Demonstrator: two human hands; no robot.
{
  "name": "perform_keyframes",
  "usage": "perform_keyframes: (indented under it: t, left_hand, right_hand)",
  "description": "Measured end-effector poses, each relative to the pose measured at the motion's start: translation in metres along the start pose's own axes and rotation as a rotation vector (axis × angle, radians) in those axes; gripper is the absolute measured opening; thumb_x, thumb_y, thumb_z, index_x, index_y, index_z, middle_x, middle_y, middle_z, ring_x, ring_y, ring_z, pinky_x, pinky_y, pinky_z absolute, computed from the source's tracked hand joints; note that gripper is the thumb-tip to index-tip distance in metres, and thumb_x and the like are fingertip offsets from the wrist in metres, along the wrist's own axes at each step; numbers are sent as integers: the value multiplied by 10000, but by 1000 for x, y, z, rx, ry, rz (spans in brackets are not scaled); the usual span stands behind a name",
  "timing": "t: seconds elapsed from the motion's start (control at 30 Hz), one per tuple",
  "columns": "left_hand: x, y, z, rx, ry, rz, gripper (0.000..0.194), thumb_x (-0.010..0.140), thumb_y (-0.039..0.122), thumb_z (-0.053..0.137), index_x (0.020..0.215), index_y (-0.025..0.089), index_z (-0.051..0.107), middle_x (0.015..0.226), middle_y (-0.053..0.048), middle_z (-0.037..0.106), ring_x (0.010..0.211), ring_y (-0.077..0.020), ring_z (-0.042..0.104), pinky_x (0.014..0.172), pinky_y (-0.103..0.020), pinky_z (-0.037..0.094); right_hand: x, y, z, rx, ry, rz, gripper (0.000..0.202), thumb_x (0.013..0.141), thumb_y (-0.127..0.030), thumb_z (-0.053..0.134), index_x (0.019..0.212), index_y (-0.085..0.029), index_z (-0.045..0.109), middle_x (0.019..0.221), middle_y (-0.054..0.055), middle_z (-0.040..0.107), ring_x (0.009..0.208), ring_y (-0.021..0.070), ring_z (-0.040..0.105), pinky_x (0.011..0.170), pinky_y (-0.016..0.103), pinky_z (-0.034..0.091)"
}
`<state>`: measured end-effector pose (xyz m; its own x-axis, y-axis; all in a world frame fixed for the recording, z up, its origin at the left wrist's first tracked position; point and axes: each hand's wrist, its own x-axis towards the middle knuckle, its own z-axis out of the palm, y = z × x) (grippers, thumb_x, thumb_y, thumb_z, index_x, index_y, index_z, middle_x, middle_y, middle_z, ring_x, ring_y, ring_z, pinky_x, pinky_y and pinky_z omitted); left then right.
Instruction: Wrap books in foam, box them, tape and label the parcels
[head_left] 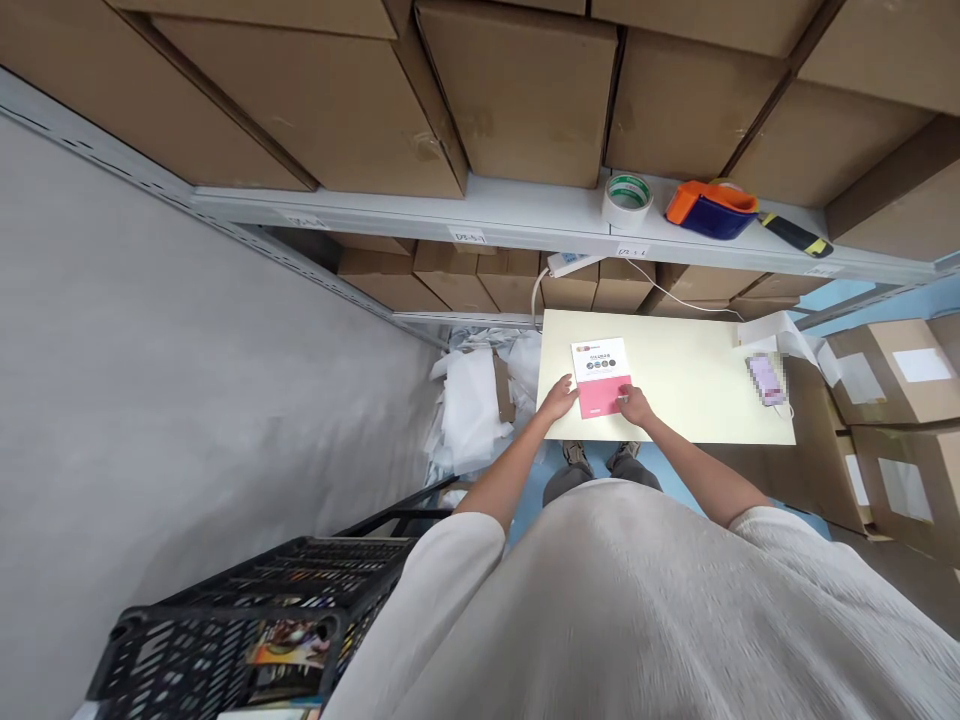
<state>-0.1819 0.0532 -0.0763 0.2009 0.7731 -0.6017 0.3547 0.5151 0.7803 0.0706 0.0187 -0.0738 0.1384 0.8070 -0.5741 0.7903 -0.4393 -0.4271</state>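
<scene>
A white and pink booklet [598, 378] lies on the pale yellow table [697, 385], near its left end. At the booklet's left edge is my left hand [559, 398], its fingers a little apart and touching or nearly touching the edge. My right hand [634, 404] is on the booklet's lower right side, thumb on the pink part and fingers closed at the edge. Over at the table's right side lies a blurred purple phone-like item [766, 380].
Above the table, a shelf [525, 205] holds cardboard boxes, a tape roll [628, 200], an orange and blue tape dispenser [711, 208] and a cutter [796, 235]. A black crate [247, 600] stands lower left; boxes [892, 370] are stacked right.
</scene>
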Motion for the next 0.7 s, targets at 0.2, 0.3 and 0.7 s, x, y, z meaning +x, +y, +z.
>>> perform_keyframes:
  t: [0.2, 0.3, 0.7]
  left_hand:
    - [-3, -3, 25, 156, -115, 69, 749, 991, 397, 639, 1698, 208, 480, 1731, -134, 522, 1613, -301, 499, 1332, -449, 392]
    - [-4, -1, 31, 266, -144, 12, 791, 984, 380, 633, 1719, 164, 436, 1782, -136, 434, 1648, -312, 446, 1354, -424, 354]
    - [-7, 10, 33, 287, -172, 0, 839, 945, 448, 730, 1704, 200, 471, 1772, -136, 463, 1617, -345, 488, 1322, -421, 404]
  right_hand:
    - [4, 9, -9, 118, 24, 137, 669, 916, -287, 626, 1570, -157, 574, 1587, 188, 631, 1409, 336, 657, 1140, 416, 560]
    - [3, 11, -7, 176, 13, 144, 732, 912, -297, 640, 1621, -179, 498, 1536, 154, 684, 1370, 319, 689, 1134, 416, 565]
    - [-3, 12, -6, 435, 127, 307, 269, 861, -361, 658, 1064, -188, 696, 1035, 117, 810, 906, 250, 778, 760, 336, 619]
